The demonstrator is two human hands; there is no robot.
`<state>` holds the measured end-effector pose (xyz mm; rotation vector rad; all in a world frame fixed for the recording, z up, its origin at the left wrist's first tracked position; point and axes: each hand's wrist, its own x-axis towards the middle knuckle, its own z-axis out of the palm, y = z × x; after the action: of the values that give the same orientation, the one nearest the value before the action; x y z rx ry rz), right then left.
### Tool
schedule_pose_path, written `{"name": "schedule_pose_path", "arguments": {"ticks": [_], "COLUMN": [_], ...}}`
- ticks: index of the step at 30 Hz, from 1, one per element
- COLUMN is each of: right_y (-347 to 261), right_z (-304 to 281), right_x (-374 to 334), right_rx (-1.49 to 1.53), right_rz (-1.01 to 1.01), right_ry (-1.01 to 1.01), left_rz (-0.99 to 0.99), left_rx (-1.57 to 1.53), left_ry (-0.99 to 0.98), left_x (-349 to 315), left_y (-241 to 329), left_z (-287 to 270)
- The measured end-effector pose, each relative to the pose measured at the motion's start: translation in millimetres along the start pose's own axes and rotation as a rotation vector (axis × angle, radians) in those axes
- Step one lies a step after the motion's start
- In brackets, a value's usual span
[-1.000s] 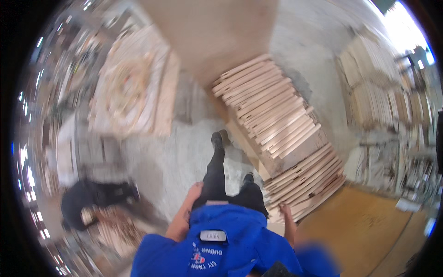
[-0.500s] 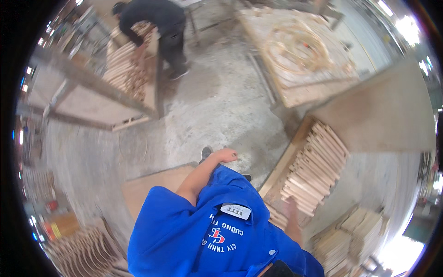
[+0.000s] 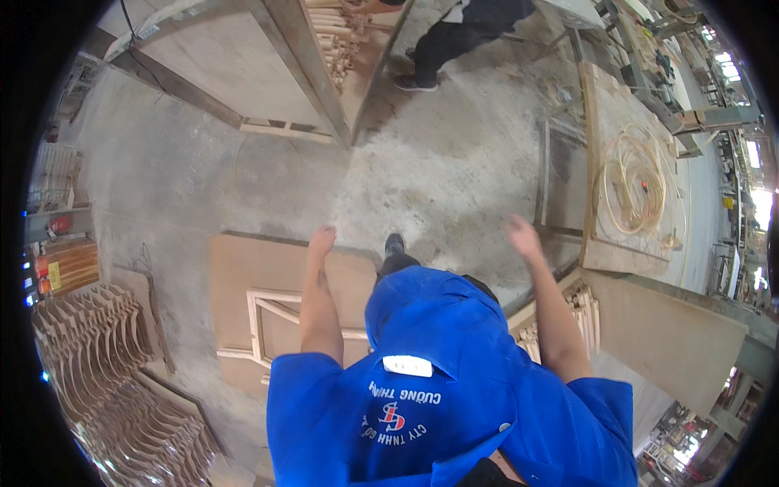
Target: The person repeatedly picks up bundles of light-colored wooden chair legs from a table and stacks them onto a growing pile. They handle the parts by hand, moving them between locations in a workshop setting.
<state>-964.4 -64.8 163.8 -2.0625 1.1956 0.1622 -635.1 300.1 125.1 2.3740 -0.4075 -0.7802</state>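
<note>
Both my forearms reach forward from blue sleeves. My left hand [image 3: 322, 240] is curled loosely closed, with nothing visible in it. It hangs above the far edge of a brown board [image 3: 235, 280] on the floor, on which a light wooden frame [image 3: 258, 325] lies. My right hand [image 3: 523, 237] is held out over the concrete floor, its fingers slightly apart and somewhat blurred. No object shows in it. Nearest to that forearm is a stack of pale wooden pieces [image 3: 586, 315], partly hidden behind the arm.
A large board [image 3: 665, 325] stands beside the stack. Coiled pale hose [image 3: 637, 183] lies on a worktable [image 3: 596, 122] at the right. Another person [image 3: 454, 40] is beside a cart [image 3: 304, 65] of wooden parts ahead. Curved wooden pieces [image 3: 93, 349] are stacked at the left.
My body has turned rightward, so the scene has shifted. My right hand has come away from the stacked wooden pieces and moved forward. My left hand has swung out to the left over the board.
</note>
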Motion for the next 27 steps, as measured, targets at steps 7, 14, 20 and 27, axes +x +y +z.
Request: {"name": "schedule_pose_path", "arguments": {"ticks": [7,14,20,27], "right_y": [-338,-326,-41,-57], "right_z": [119,134,22,-38], "right_x": [1,124,338,394], "right_rx": [-0.227,-0.06,-0.597,-0.473], "right_rz": [-1.21,-0.924,-0.176,-0.125], "right_ry": [-0.715,-0.849,-0.419,-0.474], "left_rz": [-0.271,-0.526,-0.119,-0.739], "left_rx": [0.011,-0.629,-0.221,-0.552], "left_ry": [0.189,-0.039,-0.201,0.159], "left_x": [-13,-36,33,67], "left_y": [-39,20,64,89], "left_z": [-70,3,37,-48]}}
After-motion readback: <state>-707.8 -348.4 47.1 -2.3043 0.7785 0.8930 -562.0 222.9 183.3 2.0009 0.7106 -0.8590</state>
